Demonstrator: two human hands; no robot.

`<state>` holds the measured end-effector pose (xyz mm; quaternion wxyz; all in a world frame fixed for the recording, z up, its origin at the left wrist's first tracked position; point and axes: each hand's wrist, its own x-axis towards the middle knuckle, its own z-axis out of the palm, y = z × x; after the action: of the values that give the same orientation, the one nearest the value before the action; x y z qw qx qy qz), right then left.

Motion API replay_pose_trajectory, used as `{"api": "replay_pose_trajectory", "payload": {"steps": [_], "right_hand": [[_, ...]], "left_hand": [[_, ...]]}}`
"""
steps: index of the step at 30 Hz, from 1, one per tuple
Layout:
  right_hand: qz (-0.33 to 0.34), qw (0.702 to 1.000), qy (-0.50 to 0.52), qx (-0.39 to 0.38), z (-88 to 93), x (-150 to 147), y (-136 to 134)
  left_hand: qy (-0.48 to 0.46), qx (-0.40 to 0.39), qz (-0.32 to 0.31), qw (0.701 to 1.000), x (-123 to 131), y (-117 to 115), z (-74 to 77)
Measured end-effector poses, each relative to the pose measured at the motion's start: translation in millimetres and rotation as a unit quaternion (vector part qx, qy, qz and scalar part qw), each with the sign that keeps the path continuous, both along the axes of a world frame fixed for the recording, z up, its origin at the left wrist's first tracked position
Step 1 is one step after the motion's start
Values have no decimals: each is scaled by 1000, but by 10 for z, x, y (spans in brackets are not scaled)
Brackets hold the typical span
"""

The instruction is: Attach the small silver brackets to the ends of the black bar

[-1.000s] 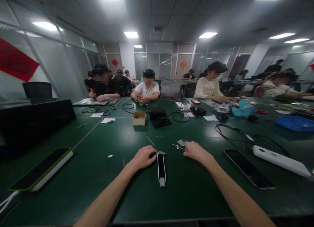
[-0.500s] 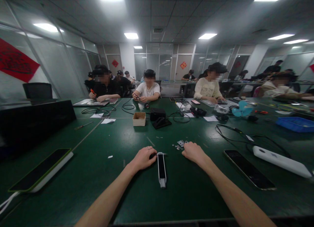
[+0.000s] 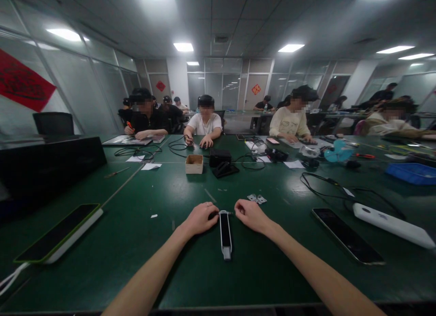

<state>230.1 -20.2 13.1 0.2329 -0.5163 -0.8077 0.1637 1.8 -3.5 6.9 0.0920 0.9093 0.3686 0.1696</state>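
A slim black bar with a white frame (image 3: 225, 234) lies lengthwise on the green table in front of me. A thin rod (image 3: 231, 213) sticks out sideways at its far end. My left hand (image 3: 201, 218) rests on the table just left of that end, thumb and fingers closed at the rod's left side. On the other side, my right hand (image 3: 252, 216) is curled with its fingertips pinched close to the rod's right tip; whatever they hold is too small to make out. Beyond my right hand lie small silvery metal plates (image 3: 257, 198).
A dark phone (image 3: 347, 236) and a white bar-shaped device (image 3: 391, 225) lie on the right. On the left lies a green-edged phone (image 3: 59, 234). Farther off are a small cardboard box (image 3: 194, 165), a black box (image 3: 220, 158), cables and a blue tray (image 3: 412, 173). Several people sit across the table.
My right hand has moved left and nearer, from the small metal parts to the rod's right tip, uncovering the plates. My left hand stays by the bar.
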Motion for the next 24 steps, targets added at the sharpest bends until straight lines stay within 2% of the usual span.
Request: {"api": "replay_pose_trajectory", "payload": {"steps": [5, 16, 24], "right_hand": [[12, 998, 57, -13, -87, -22, 3], [9, 998, 63, -24, -25, -21, -23], [30, 997, 66, -32, -42, 7, -5]], "left_hand": [[6, 8, 2, 1000, -7, 8, -15], [9, -9, 4, 1000, -11, -12, 16], [1, 5, 6, 1000, -4, 19, -41]]}}
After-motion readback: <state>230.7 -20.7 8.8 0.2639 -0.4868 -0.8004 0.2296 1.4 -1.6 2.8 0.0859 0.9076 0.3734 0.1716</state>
